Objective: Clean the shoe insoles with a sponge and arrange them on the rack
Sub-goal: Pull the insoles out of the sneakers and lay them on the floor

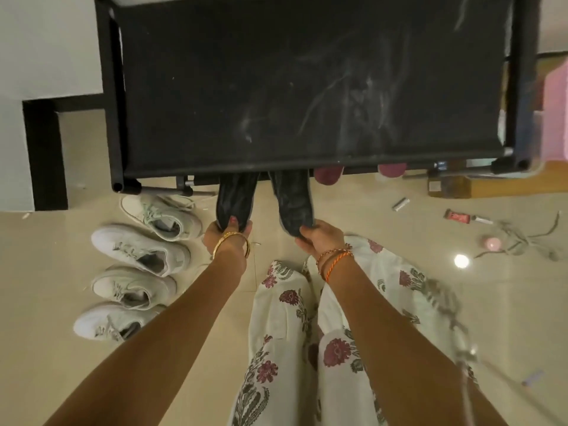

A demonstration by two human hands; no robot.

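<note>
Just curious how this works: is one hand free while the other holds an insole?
No: the left hand grips one dark insole and the right hand grips another.

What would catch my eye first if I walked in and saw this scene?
Probably the two dark insoles: the left hand grips the left insole and the right hand grips the right insole, their far ends hidden under the black rack that fills the top of the view. Next, four white sneakers lie in a row on the floor to the left.
</note>
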